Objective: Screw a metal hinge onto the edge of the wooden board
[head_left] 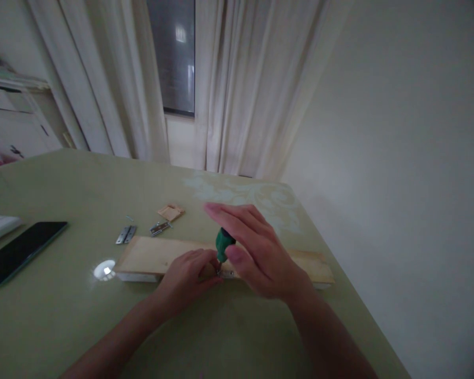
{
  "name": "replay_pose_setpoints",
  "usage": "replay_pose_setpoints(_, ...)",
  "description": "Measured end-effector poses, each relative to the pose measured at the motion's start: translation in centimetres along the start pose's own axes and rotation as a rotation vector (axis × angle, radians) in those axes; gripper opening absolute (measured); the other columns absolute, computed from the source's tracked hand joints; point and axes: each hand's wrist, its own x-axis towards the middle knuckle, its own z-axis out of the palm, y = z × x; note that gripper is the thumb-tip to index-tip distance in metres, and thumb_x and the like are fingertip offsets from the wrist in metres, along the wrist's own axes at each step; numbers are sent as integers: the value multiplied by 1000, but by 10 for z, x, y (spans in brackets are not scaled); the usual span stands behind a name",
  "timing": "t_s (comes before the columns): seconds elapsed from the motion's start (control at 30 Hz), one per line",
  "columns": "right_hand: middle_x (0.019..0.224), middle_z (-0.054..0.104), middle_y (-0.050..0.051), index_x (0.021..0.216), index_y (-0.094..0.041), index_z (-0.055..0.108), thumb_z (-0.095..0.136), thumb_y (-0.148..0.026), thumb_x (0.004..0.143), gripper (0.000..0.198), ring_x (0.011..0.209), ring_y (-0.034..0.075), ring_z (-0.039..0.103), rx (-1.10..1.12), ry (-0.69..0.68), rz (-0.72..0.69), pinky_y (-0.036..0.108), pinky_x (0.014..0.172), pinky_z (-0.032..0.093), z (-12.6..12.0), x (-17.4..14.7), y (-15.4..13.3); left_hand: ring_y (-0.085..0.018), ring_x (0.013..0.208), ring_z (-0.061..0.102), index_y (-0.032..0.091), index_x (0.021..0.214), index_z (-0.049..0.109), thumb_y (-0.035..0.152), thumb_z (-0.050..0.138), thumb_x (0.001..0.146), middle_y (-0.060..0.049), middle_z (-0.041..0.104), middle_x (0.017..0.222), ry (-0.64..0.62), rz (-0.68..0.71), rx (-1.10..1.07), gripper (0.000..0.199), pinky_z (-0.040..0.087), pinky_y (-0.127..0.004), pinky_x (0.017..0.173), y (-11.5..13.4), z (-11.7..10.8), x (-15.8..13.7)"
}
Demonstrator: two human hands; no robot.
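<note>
Right hand sits on top of a green screwdriver, thumb against the handle and fingers fanned out, tip down on a small hinge at the board's near edge. Left hand is curled, pressing on the board right beside that tip. Board lies mid-desk toward the right edge; two loose hinges just behind it, phone by the left edge.

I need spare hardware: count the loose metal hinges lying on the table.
2 loose: one hinge lies flat behind the board's left end, another hinge just right of it. More may be hidden under the hands.
</note>
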Motion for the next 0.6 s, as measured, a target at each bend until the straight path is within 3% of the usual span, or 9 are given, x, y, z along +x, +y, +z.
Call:
replay_pose_setpoints(0.03,138,76,13,161,-18,57,45,-26,117,45,123,22,70,63,-45,9,39,105,56,0,0,0,-22,87,74,23,97,72,22,77,95,-1,79,94,6,0,8,5,53,-32,78,-1,1,0)
replay_pose_setpoints(0.07,132,78,10,160,-20,59,49,-25,117,44,117,21,72,65,-28,7,37,102,56,1,-1,-1,-23,88,74,22,96,72,22,77,95,-2,79,94,10,0,15,5,53,-33,78,-2,1,0)
replay_pose_setpoints(0.17,90,74,4,143,-24,72,72,-33,108,36,88,23,67,-192,170,-45,38,86,55,3,-2,-1,-23,93,76,23,103,73,21,75,95,-3,82,102,15,12,-1,8,55,-33,83,-2,1,-1)
replay_pose_setpoints(0.2,92,74,6,144,-23,72,70,-36,108,38,90,24,67,-243,182,-45,40,88,54,3,-2,-1,-23,93,76,23,104,73,20,75,96,-3,82,103,16,12,-6,9,55,-33,83,-1,1,-1)
replay_pose_setpoints(0.3,124,77,10,164,-23,55,48,-27,116,49,112,24,70,-90,-16,6,40,99,56,2,0,-1,-22,87,74,23,101,72,22,77,94,-1,81,97,17,0,5,8,52,-32,77,0,0,-1)
replay_pose_setpoints(0.43,97,75,5,156,-25,64,65,-29,111,46,93,23,68,-215,89,-14,38,91,55,1,1,-2,-21,83,72,23,100,72,22,78,94,-1,80,95,15,10,7,8,52,-32,77,1,0,0)
replay_pose_setpoints(0.53,120,77,11,162,-19,57,53,-27,115,48,111,24,69,-108,-18,40,40,100,56,3,-1,0,-21,81,71,23,96,71,22,79,93,-1,78,91,13,-14,13,8,52,-32,76,3,-1,0)
replay_pose_setpoints(0.6,114,77,7,159,-22,60,53,-27,116,44,104,21,70,-82,-12,67,37,97,56,3,-2,3,-22,84,71,22,97,71,22,82,92,-1,79,93,4,-26,16,12,52,-33,78,4,-2,1)
